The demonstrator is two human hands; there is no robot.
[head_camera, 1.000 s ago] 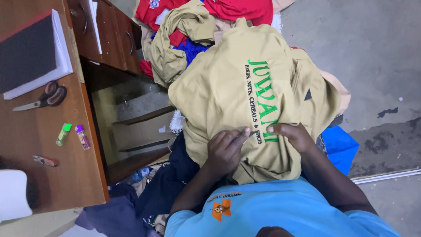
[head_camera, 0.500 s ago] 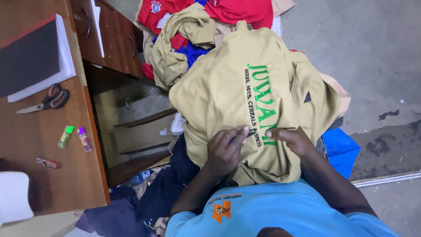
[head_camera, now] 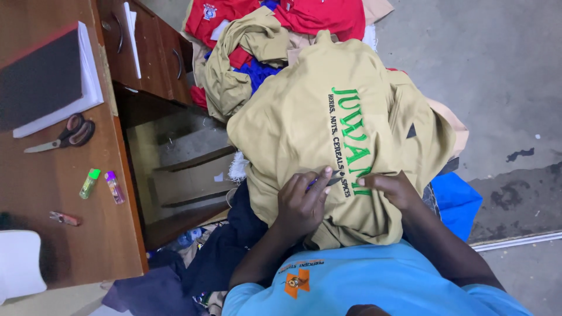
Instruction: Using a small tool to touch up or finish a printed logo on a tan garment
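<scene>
A tan shirt with green stitched lettering lies spread over a heap of clothes in front of me. My left hand rests on its lower part, fingers curled and pinching the cloth just beside the lettering. A small dark bit shows at the fingertips; I cannot tell what it is. My right hand grips the fabric on the other side of the lettering, a hand's width away. Both forearms reach out from my light blue top.
Red, blue and other tan garments are piled behind the shirt; dark clothes lie at my left. A wooden desk at left carries scissors, a notebook and small lighters. Concrete floor is at right.
Both hands stay on the same spot of the tan shirt; the left fingers have shifted slightly along the lettering. Nothing else moved.
</scene>
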